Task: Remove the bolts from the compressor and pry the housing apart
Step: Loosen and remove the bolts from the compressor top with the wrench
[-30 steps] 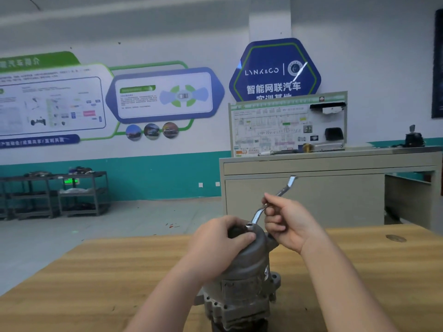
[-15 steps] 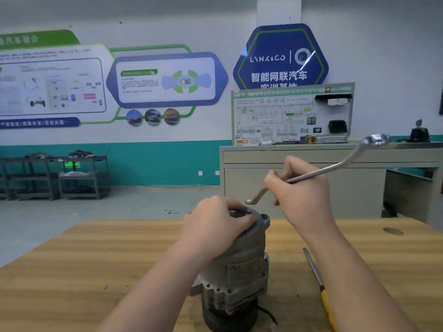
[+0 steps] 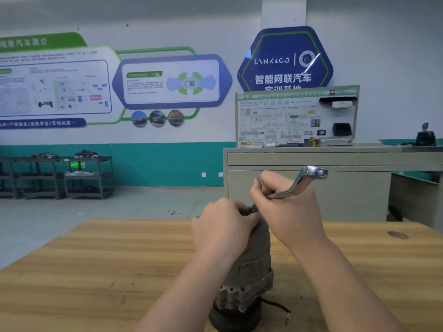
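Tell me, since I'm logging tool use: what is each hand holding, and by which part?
The right hand grips the wrench at mid-handle. The left hand holds the compressor by its top end.

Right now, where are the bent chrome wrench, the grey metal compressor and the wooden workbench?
bent chrome wrench (image 3: 309,174): head view, on its raised ring end.
grey metal compressor (image 3: 249,267): head view, on the housing side below the hands.
wooden workbench (image 3: 119,255): head view, on bare tabletop left of the compressor.
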Available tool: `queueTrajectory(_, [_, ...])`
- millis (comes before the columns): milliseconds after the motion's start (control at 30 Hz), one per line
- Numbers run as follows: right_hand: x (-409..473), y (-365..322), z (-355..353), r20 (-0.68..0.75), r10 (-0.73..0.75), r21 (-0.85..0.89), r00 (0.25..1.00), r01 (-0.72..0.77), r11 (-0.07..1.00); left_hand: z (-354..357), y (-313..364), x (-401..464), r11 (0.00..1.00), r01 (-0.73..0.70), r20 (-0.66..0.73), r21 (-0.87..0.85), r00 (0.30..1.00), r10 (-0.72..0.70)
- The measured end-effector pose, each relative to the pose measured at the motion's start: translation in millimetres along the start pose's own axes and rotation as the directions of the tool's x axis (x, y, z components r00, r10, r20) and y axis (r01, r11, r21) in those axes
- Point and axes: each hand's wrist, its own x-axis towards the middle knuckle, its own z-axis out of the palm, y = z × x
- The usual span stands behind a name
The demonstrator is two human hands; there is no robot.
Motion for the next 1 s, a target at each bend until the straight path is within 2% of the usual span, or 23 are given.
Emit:
queueTrajectory(133, [-2,-12,3,-0.019,0.066,-0.103,0.998,-0.068,0.992,-4,2,-1,1.000,0.010,0.017,-0.004,1.000,-0.010])
queueTrajectory(233, [-7,-26,6,0.038,0.002,-0.248,0.999,0.007,0.969,-1,-2,4,0.987,-0.052,0.036,0.150,0.998,0.047])
queueTrajectory(300, [-12,-33,9,0.061,-0.004,-0.271,0.998,0.021,0.962,-2,-4,5,0.965,-0.116,0.062,0.236,0.993,0.104])
queueTrajectory(367, [-12,-29,10,0.023,0.010,-0.241,1.000,-0.004,0.970,-2,-6,9,0.967,-0.125,0.081,0.223,0.991,0.110])
queueTrajectory(433, [-9,-18,10,0.006,-0.109,-0.113,0.994,0.109,0.988,-5,-7,14,0.988,-0.098,0.126,0.119,0.989,0.083])
queueTrajectory(500, [-10,-2,10,-0.002,-0.266,0.128,0.964,0.264,0.956,-8,-9,20,0.996,-0.089,0.178,-0.026,0.980,0.092])
queueTrajectory(533, [-11,5,9,-0.017,-0.257,0.244,0.966,0.254,0.936,-10,-11,23,0.992,-0.105,0.204,-0.064,0.972,0.116])
queueTrajectory(600, [-11,18,10,-0.007,-0.035,0.457,0.999,0.034,0.889,-12,-19,29,0.985,-0.131,0.264,-0.108,0.952,0.155])
queueTrajectory(633, [-10,24,10,0.046,0.127,0.558,0.991,-0.131,0.819,-13,-23,32,0.985,-0.128,0.281,-0.119,0.947,0.157])
queueTrajectory(667, [-8,30,10,0.145,0.285,0.653,0.948,-0.308,0.692,-15,-27,34,0.983,-0.126,0.289,-0.137,0.944,0.161])
queueTrajectory(700, [-4,36,9,0.293,0.419,0.719,0.859,-0.487,0.495,-17,-32,35,0.979,-0.123,0.296,-0.160,0.940,0.167])
queueTrajectory(733, [-1,43,8,0.479,0.501,0.724,0.721,-0.647,0.239,-18,-37,36,0.975,-0.123,0.298,-0.183,0.938,0.175])
queueTrajectory(767, [2,48,7,0.648,0.514,0.659,0.562,-0.752,-0.009,-20,-41,35,0.971,-0.126,0.304,-0.205,0.935,0.185])
queueTrajectory(800, [4,52,5,0.750,0.488,0.585,0.447,-0.793,-0.173,-21,-44,34,0.966,-0.131,0.306,-0.221,0.932,0.196])
queueTrajectory(833, [6,55,4,0.797,0.459,0.540,0.392,-0.803,-0.252,-21,-45,32,0.961,-0.141,0.306,-0.237,0.928,0.212])
queueTrajectory(867, [7,58,4,0.815,0.444,0.525,0.373,-0.801,-0.289,-22,-45,30,0.956,-0.151,0.307,-0.250,0.924,0.226])
queueTrajectory(1000, [9,60,10,0.758,0.523,0.612,0.391,-0.704,-0.361,-18,-38,28,0.957,-0.184,0.300,-0.223,0.921,0.247])
